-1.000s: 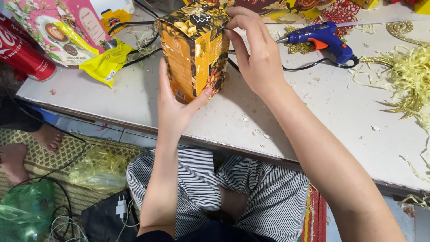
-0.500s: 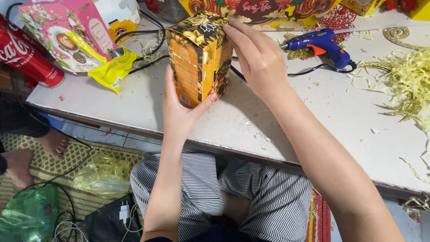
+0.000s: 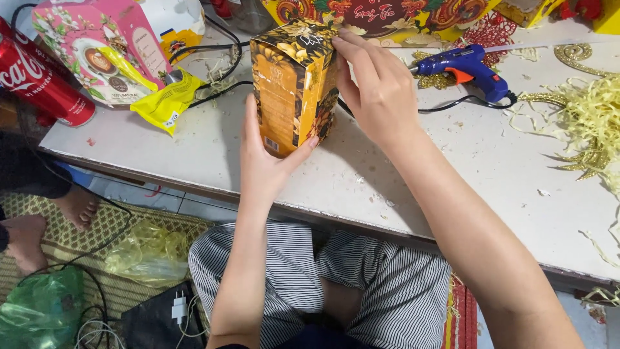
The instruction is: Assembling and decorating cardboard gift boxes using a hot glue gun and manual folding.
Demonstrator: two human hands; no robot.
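Your left hand (image 3: 268,165) cups the tall gold-and-black printed cardboard box (image 3: 294,84) — your right hand (image 3: 378,90) pinches its top flap, seemingly not sealed yet

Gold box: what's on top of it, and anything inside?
The right hand rests its fingertips on the gold box top; the left hand grips its lower corner. The box is closed, so its inside cannot be seen.

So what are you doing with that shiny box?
A person sits at a white table holding a tall gold and black box upright. The left hand cups its bottom corner, and the right hand presses on its top edge. A blue glue gun lies just behind, beside shredded yellow paper.
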